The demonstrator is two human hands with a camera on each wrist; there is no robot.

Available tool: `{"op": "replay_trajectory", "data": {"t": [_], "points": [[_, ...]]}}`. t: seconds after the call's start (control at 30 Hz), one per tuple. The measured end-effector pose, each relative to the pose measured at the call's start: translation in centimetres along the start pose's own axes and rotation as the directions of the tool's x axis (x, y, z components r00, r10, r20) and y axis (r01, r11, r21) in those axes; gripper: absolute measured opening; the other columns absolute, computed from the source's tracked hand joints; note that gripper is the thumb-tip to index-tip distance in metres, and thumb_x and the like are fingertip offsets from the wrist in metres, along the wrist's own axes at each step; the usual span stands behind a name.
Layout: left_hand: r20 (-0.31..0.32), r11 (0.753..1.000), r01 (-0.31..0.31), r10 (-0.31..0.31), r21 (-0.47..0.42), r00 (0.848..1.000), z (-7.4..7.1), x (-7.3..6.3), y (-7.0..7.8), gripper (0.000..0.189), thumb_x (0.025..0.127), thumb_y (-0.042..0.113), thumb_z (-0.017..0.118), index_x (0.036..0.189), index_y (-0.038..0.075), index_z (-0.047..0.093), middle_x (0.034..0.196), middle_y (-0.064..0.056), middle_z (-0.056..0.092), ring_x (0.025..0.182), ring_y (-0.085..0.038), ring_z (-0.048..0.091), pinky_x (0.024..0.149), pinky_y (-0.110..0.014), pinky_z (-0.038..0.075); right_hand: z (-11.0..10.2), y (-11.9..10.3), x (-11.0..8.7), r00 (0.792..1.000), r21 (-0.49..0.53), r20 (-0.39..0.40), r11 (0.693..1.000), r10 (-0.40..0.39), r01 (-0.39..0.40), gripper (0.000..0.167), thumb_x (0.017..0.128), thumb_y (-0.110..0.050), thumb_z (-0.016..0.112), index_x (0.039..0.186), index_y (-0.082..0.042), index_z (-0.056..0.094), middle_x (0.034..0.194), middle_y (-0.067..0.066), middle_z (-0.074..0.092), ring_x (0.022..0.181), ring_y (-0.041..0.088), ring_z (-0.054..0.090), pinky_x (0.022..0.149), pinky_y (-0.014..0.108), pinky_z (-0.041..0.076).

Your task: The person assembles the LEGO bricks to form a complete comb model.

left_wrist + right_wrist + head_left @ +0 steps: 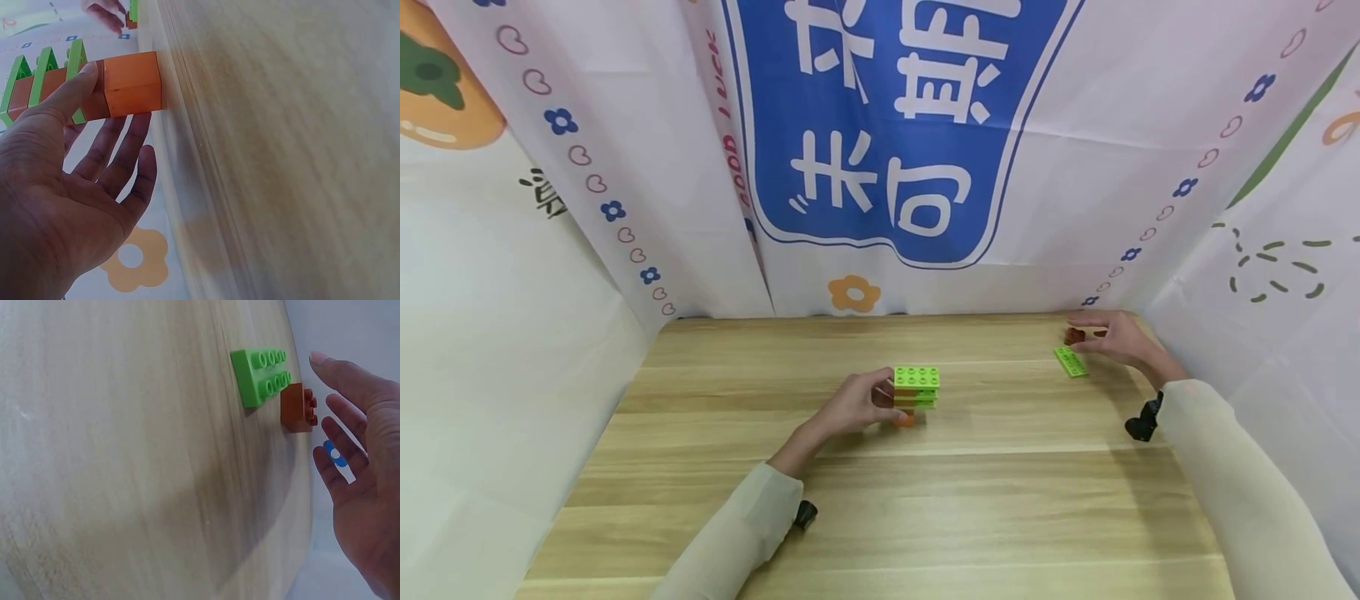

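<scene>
A stack of toy building blocks (pixel 916 379) stands upright near the middle of the table, with light-green studded plates between brown bricks. Its lowest piece is an orange brick (pixel 133 84), right at the tabletop. My left hand (pixel 853 404) grips the stack from the left, thumb along the near side and fingers behind, partly hidden. At the far right, my right hand (pixel 1120 340) hovers over a small brown brick (pixel 295 409), its thumb and fingers spread with nothing between them. Beside that brick lies a loose light-green plate (pixel 259 378), studs up.
The wooden table (pixel 1000 517) is bounded at the back by a white printed cloth (pixel 1060 183) with blue and orange patterns. More white cloth (pixel 1285 333) rises close by the right arm, and another sheet (pixel 497 333) hangs on the left.
</scene>
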State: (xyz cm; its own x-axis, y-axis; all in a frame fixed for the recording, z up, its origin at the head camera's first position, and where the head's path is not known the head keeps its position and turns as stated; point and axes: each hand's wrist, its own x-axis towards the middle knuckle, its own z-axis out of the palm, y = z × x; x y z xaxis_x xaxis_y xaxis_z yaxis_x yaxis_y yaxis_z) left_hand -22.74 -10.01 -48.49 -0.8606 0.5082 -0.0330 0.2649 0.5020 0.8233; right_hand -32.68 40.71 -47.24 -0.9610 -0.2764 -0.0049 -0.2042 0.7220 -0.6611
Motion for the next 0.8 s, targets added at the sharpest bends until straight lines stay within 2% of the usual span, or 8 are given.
{"op": "replay_trajectory", "data": {"t": [0.3,0.5,0.67,0.73,0.8], "points": [[0.006,1.000,-0.007,0.007,-0.003,1.000,0.1,0.0,-0.2,0.036,0.091,0.014,0.086,0.121,0.018,0.067,0.113,-0.005,0.075,0.100,-0.017,0.072,0.089,-0.035,0.062,0.5,0.9,-0.4,0.994,-0.006,0.013,0.994,0.112,-0.112,0.067,0.092,-0.020,0.085,0.148,0.003,0.056,0.151,0.031,0.052,0.142,0.052,0.046,0.115,0.066,0.039],[0.007,1.000,-0.010,0.010,-0.005,1.000,0.0,0.0,-0.3,0.036,0.090,0.016,0.087,0.120,0.019,0.067,0.114,-0.004,0.075,0.100,-0.017,0.072,0.090,-0.035,0.062,1.1,0.9,-0.7,0.993,0.063,0.014,0.991,0.121,-0.122,0.063,0.094,-0.015,0.082,0.149,0.004,0.055,0.151,0.030,0.054,0.141,0.050,0.050,0.115,0.061,0.042],[0.003,1.000,-0.008,0.008,-0.003,1.000,0.0,0.0,-0.3,0.036,0.090,0.015,0.087,0.120,0.020,0.067,0.115,-0.004,0.075,0.101,-0.018,0.072,0.090,-0.035,0.062,1.3,1.0,-0.8,0.991,0.072,-0.002,0.989,0.133,-0.133,0.063,0.095,-0.018,0.083,0.149,0.002,0.056,0.151,0.028,0.054,0.141,0.048,0.051,0.117,0.060,0.040],[0.003,1.000,-0.011,0.011,-0.002,1.000,0.0,0.0,-0.3,0.035,0.090,0.015,0.087,0.119,0.019,0.067,0.114,-0.004,0.075,0.101,-0.017,0.072,0.090,-0.034,0.062,1.4,1.2,-0.7,0.990,0.073,-0.008,0.988,0.140,-0.140,0.063,0.095,-0.019,0.083,0.149,0.001,0.057,0.151,0.028,0.055,0.140,0.047,0.052,0.116,0.057,0.043],[0.003,1.000,-0.012,0.012,0.000,1.000,0.0,0.0,-0.3,0.035,0.090,0.015,0.087,0.119,0.019,0.067,0.114,-0.004,0.075,0.100,-0.017,0.072,0.090,-0.034,0.062,1.4,1.2,-0.8,0.990,0.083,-0.008,0.987,0.140,-0.139,0.063,0.095,-0.020,0.083,0.149,0.001,0.056,0.151,0.028,0.055,0.138,0.047,0.053,0.113,0.045,0.049]]}}
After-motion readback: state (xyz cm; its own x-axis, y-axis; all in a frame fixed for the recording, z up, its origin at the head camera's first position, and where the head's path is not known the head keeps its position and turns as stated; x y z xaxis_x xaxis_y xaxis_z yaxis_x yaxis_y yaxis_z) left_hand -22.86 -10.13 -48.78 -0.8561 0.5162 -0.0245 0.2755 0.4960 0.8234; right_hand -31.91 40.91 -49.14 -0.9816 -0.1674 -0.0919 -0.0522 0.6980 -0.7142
